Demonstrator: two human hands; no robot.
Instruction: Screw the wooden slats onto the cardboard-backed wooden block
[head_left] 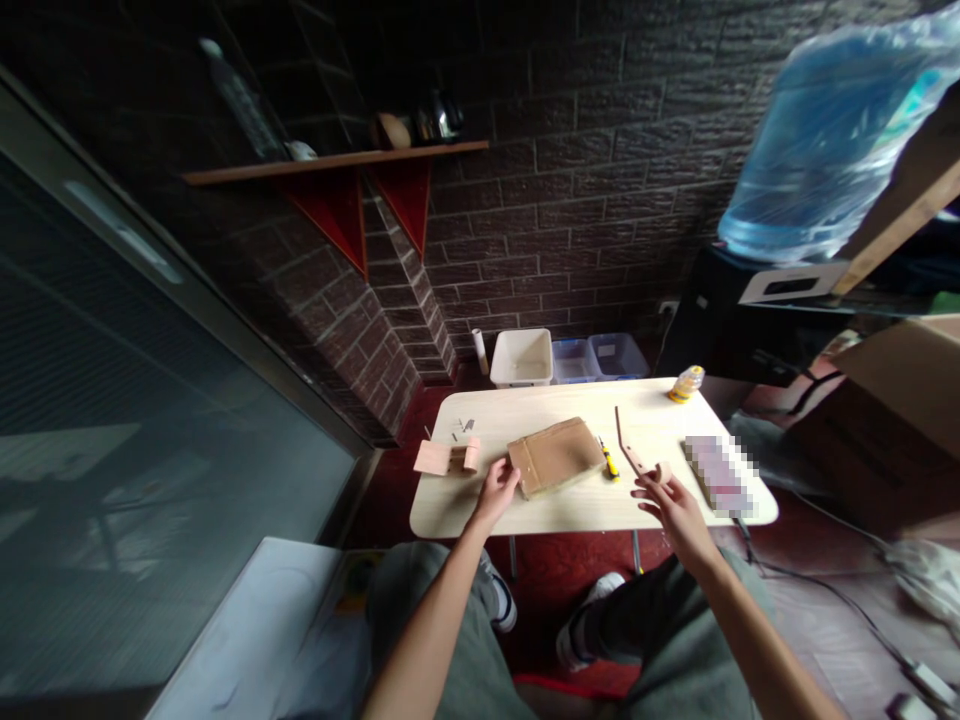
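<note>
A flat brown cardboard piece [559, 455], shaped like a shallow box, lies at the middle of the table. My left hand [496, 492] is closed at its left edge, thumb and fingers on the corner. Over the table's right half, my right hand [675, 508] pinches a light wooden part [634, 460] with holes along it and a curved piece at the fingers. A thin dark strip [619, 428] runs on from its far end. Between the cardboard and this hand lies a yellow-and-black screwdriver [609, 460]. Left of my left hand sits a small wooden assembly [450, 457].
Several screws [466, 427] lie behind the wooden assembly. A yellow-capped clear container [686, 384] stands at the table's back right, a blurred-out flat object [721, 475] nearer. Behind the table [540, 515] are a white bin [523, 357] and blue-tinted boxes [616, 356].
</note>
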